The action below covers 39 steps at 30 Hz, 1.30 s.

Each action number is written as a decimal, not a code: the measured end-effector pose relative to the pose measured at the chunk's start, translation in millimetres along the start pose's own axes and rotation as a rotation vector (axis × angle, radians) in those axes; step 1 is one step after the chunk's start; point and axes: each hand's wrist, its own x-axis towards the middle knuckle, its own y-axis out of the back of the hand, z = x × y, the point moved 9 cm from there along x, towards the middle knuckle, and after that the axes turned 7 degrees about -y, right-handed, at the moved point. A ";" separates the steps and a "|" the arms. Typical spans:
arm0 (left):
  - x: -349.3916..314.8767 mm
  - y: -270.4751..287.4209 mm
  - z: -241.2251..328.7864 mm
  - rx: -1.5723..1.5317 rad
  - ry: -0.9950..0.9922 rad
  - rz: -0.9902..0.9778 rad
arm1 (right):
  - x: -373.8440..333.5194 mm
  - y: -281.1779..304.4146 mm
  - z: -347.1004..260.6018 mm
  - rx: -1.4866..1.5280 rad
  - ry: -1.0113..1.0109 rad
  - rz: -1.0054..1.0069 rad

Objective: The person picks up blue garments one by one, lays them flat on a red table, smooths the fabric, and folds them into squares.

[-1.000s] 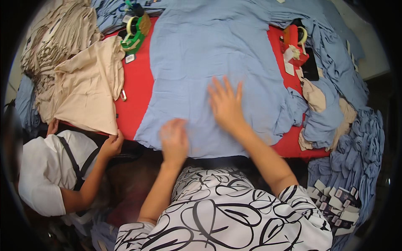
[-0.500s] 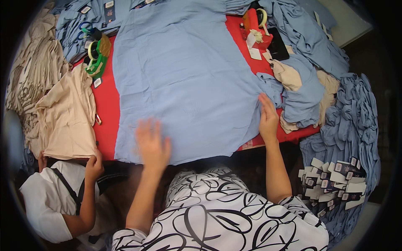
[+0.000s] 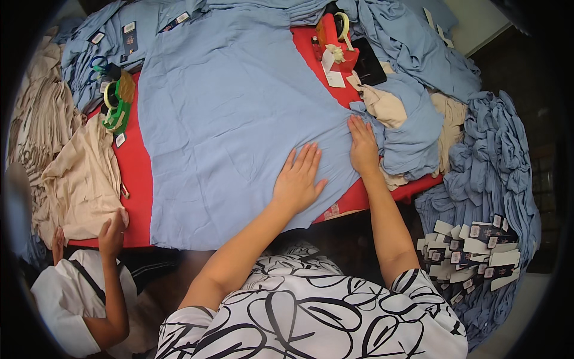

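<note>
A light blue garment point(image 3: 209, 119) lies spread across the red table cover point(image 3: 133, 185), with creases running toward its right edge. On its lower right part rests my left hand point(image 3: 297, 179), palm down and fingers stretched out. Just to the right, at the garment's right edge, my right hand point(image 3: 363, 146) lies with its fingers extended over the cloth. Neither hand visibly grips anything. The garment's far end runs up among other blue clothes.
A green tape dispenser point(image 3: 119, 107) stands left, a red tape dispenser point(image 3: 338, 51) at the far right beside a black flat object point(image 3: 369, 63). Tagged blue garments point(image 3: 493, 161) hang at the right. At the left, a co-worker's hand point(image 3: 112, 233) is by a beige garment point(image 3: 86, 179).
My left hand has moved right across the cloth, close to my right hand. My right hand now lies over the garment's edge. The co-worker's hands have come off the beige garment's hem.
</note>
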 end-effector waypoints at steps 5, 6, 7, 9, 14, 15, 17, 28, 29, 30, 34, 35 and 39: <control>-84.2 41.9 -26.2 -0.023 0.197 0.038 | -2.6 5.3 -32.5 -0.149 -0.126 0.049; -107.4 57.1 -38.4 0.006 0.266 0.063 | -3.6 8.8 -72.2 -0.068 -0.062 0.052; -133.7 72.4 -57.4 0.107 0.391 0.125 | -10.2 12.9 -112.5 -0.006 -0.006 0.054; -177.3 105.0 -93.1 0.245 0.635 0.248 | -32.5 -25.1 -180.6 0.311 0.051 -0.166; -231.5 147.5 -162.8 0.336 0.777 0.426 | -55.6 -37.8 -364.7 0.510 0.579 -0.292; -227.8 142.7 -170.5 0.291 0.718 0.455 | -55.1 -39.7 -379.1 0.523 0.642 -0.318; -216.8 139.5 -179.0 0.224 0.630 0.476 | -46.6 -50.1 -372.1 0.445 0.581 -0.355; -93.4 102.0 -164.6 -0.003 0.326 0.514 | 9.0 -43.0 -254.3 0.218 0.411 -0.316; -93.4 103.0 -168.6 -0.070 0.352 0.518 | 11.3 -43.6 -251.5 0.210 0.389 -0.309; -90.4 101.9 -170.4 -0.141 0.368 0.516 | 14.6 -43.8 -246.0 0.199 0.357 -0.299; -109.5 111.3 -184.1 -0.118 0.478 0.528 | 24.6 -57.2 -272.7 0.260 0.273 -0.160; -112.3 111.8 -188.4 -0.132 0.478 0.551 | 26.1 -54.0 -294.9 0.315 0.324 -0.075; -121.5 119.8 -181.8 -0.027 0.383 0.557 | 16.5 -72.3 -322.0 0.321 0.305 -0.023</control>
